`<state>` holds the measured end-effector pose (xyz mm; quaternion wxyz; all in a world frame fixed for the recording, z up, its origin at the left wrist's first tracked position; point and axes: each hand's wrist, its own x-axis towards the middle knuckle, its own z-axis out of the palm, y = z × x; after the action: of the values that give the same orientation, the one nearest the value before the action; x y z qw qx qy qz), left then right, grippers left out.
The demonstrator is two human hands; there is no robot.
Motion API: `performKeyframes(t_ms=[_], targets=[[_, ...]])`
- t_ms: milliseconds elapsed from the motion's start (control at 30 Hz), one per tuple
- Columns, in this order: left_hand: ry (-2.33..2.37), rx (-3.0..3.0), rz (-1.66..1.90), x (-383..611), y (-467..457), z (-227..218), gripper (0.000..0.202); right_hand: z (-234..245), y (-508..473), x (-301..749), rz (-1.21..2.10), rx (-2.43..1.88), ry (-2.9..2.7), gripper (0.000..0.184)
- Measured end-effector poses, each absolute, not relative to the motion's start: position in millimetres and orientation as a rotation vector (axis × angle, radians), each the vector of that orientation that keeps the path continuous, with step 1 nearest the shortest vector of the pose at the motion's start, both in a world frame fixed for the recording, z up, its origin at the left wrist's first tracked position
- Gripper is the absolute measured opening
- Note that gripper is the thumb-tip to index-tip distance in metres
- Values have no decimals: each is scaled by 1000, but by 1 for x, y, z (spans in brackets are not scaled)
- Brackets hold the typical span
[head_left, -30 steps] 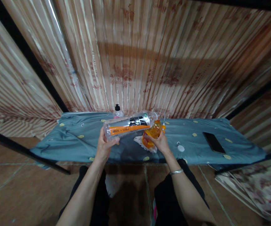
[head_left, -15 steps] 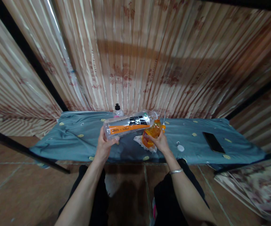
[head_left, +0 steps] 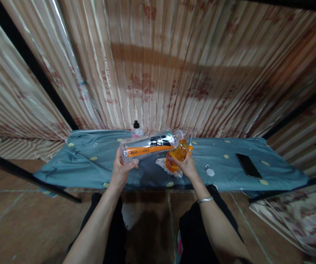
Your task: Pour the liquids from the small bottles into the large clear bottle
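My left hand [head_left: 121, 170] is closed round the base of a clear plastic bottle [head_left: 149, 145] with an orange and black label. This bottle is tipped nearly level, its open mouth at the neck of an orange see-through bottle [head_left: 175, 159]. My right hand [head_left: 186, 165] grips the orange bottle, which leans a little and stands over a crumpled white tissue [head_left: 162, 163]. Behind my right hand an orange pump top with a pale tube [head_left: 190, 147] shows in part. Whether liquid is flowing between the bottles I cannot tell.
A blue cloth-covered bench [head_left: 78, 161] runs across in front of me. On it are a black-capped bottle [head_left: 136, 128] behind the clear one, a white round cap [head_left: 210, 172] and a black phone [head_left: 248, 165]. Dark metal poles [head_left: 50, 95] and a striped curtain [head_left: 152, 66] enclose it.
Both hands keep their hold with the bottles in almost the same pose. The whole view has shifted very slightly.
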<state>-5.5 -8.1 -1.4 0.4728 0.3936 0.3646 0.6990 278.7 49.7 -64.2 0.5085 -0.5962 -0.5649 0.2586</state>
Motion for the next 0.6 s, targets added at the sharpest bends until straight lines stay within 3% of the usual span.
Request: performKeyframes(t_ms=[600], targets=[[912,912,1741,-4,-7,-1,82,-59,47,276,648,-1444,-1350,74]])
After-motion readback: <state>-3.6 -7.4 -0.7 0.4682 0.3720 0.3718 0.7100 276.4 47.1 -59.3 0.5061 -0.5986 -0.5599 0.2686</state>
